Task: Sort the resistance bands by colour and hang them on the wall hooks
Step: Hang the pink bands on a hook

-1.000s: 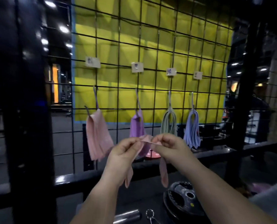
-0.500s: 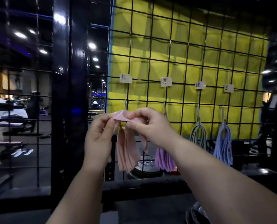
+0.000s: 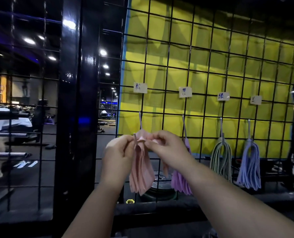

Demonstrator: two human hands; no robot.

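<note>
Both hands are raised at the leftmost hook (image 3: 140, 121) of the wire grid (image 3: 201, 69). The left hand (image 3: 119, 152) pinches the pink band (image 3: 142, 139) in a narrow grip beside the hook's upturned tip. The right hand (image 3: 167, 152) pinches its other side, fingers curled. The band sits atop the pink bundle (image 3: 141, 176) hanging there. To the right hang the purple bundle (image 3: 180, 183), green bundle (image 3: 221, 159) and blue bundle (image 3: 249, 166).

both hands (image 3: 120, 148) have carried the pink band (image 3: 143, 139) up to, seemingly onto, the leftmost hook (image 3: 134, 137).
</note>
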